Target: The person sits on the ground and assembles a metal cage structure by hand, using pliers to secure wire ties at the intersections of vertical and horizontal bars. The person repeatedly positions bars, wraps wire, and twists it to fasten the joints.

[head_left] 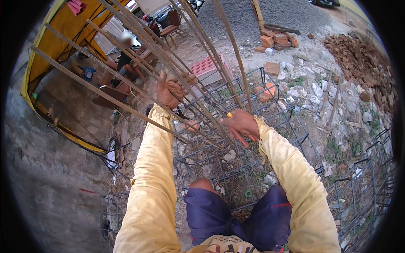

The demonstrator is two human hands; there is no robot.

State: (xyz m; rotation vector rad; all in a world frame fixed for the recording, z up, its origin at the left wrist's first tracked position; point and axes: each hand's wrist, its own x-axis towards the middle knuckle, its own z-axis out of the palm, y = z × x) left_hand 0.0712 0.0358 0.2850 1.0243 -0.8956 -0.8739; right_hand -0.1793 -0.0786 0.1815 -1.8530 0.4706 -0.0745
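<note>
Several upright steel rods (231, 39) lean across the middle of the view, rising out of a reinforcing-bar cage (300, 139) on the ground. My left hand (169, 92) is closed around one of the rods, thumb pointing up; which rod exactly is hard to make out. Lower and to the right, my right hand (242, 123) grips a pair of pincers (239, 138) with red handles. Their jaws point up and left among the rods, and rods partly cover what they touch. Both forearms wear pale yellow sleeves, and my knees are bent close to the cage.
More wire cages (353, 179) stand at the right. Bricks (276, 40) are stacked before a gravel heap (270, 14), with a soil mound (358, 55) at far right. A person (126, 55) sits near a yellow tarp (40, 80). Rubble covers the ground; a concrete wall (55, 177) stands left.
</note>
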